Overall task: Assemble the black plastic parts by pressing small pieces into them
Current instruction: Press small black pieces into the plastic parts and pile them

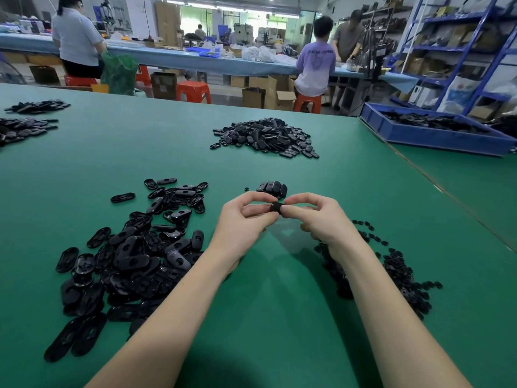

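Observation:
A black plastic part [275, 207] is held above the green table between both hands. My left hand [242, 219] pinches its left side with curled fingers, and my right hand [316, 217] pinches its right end between thumb and forefinger. Most of the part is hidden by the fingers. A heap of oval black parts [134, 256] lies to the left of my left forearm. Small black pieces [397, 270] are scattered to the right of my right forearm. A short row of black parts [272, 189] lies just beyond the hands.
A larger pile of black parts [265, 137] sits mid-table further away, with more piles [25, 127] at the far left. A blue tray [436, 133] of parts stands at the back right. People work at a long bench behind the green table [279, 303].

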`<state>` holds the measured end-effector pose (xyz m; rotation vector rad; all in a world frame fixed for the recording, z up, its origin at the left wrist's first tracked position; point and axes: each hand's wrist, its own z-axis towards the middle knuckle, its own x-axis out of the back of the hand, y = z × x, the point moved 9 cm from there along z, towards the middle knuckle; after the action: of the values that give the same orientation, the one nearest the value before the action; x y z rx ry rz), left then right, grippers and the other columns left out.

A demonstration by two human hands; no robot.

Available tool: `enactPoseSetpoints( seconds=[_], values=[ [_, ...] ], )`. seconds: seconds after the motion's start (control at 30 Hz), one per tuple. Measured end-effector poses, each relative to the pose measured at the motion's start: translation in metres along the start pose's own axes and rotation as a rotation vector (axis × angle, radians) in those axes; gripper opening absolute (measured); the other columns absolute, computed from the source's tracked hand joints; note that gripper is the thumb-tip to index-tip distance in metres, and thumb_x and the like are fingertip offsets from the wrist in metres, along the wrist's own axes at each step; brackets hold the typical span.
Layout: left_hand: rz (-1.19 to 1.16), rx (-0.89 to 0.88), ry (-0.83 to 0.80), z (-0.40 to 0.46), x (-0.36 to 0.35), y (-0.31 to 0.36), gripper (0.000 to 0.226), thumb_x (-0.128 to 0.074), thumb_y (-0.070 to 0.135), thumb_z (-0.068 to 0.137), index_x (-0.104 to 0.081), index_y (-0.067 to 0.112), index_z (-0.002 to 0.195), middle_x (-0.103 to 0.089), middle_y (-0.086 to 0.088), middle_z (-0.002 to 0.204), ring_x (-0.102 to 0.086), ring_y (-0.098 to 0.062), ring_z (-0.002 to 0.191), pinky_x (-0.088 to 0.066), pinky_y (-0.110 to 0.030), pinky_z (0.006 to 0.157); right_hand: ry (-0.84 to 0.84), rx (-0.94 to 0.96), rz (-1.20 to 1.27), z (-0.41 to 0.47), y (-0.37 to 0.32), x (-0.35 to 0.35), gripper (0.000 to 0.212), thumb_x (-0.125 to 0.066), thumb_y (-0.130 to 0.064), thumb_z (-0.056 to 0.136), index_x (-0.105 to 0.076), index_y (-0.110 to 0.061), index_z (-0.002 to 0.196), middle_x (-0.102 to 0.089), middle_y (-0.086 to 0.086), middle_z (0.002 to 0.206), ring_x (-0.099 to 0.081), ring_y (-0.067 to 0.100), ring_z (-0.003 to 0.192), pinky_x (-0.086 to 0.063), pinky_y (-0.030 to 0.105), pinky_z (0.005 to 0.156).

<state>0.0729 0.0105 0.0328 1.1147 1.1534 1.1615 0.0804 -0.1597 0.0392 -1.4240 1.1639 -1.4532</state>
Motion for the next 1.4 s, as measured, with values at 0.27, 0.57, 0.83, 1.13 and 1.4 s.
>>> enactPoseSetpoints(
  seconds=[0.27,0.57,0.83,1.13,1.4],
  values=[
    [-0.113,0.180,-0.026,0.001,-0.003,-0.015,0.022,-0.070,-0.001,0.086,-0.066,0.018,0.098,-0.078,-0.001,0.086,-0.070,-0.016,0.079,-0.050,-0.025,0.070,-0.070,-0.025,-0.004,-0.002,0.004,-0.002,0.017,-0.087,-0.039,0.078,-0.076,-0.026,0.082,-0.063,-0.008,0.071,-0.044,0.007,0.052,-0.033,0.015,0.044],
    [-0.160,0.225,-0.026,0.002,-0.002,-0.026,0.021,-0.070,-0.006,0.084,-0.064,0.013,0.093,-0.075,-0.010,0.080,-0.064,-0.017,0.071,-0.052,-0.023,0.074,-0.097,0.033,-0.090,0.002,0.001,-0.007,0.010,-0.083,-0.022,0.082,-0.074,-0.018,0.082,-0.057,-0.012,0.057,-0.044,0.002,0.046,-0.033,0.013,0.046],
    [-0.109,0.190,-0.003,0.001,0.000,-0.022,0.019,-0.070,-0.006,0.086,-0.064,0.010,0.093,-0.075,-0.007,0.076,-0.068,-0.012,0.065,-0.057,-0.019,0.073,-0.047,0.092,-0.154,0.003,-0.002,-0.009,0.012,-0.082,-0.019,0.082,-0.070,-0.018,0.078,-0.062,-0.013,0.060,-0.048,-0.002,0.047,-0.035,0.010,0.048],
    [0.017,0.142,0.037,0.003,0.002,-0.018,0.017,-0.074,0.003,0.086,-0.064,0.015,0.093,-0.075,-0.001,0.077,-0.069,-0.010,0.069,-0.051,-0.017,0.070,0.056,0.136,-0.238,0.003,-0.005,-0.010,0.020,-0.085,-0.028,0.073,-0.067,-0.021,0.070,-0.060,-0.016,0.053,-0.049,-0.001,0.047,-0.038,0.014,0.049],
    [0.412,-0.167,-0.018,0.005,0.006,0.013,0.019,-0.075,0.010,0.085,-0.071,0.025,0.097,-0.076,0.007,0.088,-0.071,-0.005,0.076,-0.053,-0.014,0.077,-0.048,0.053,0.006,0.004,-0.001,0.003,0.008,-0.081,-0.026,0.085,-0.076,-0.026,0.079,-0.059,-0.003,0.071,-0.042,0.007,0.048,-0.035,0.017,0.049]
  ],
)
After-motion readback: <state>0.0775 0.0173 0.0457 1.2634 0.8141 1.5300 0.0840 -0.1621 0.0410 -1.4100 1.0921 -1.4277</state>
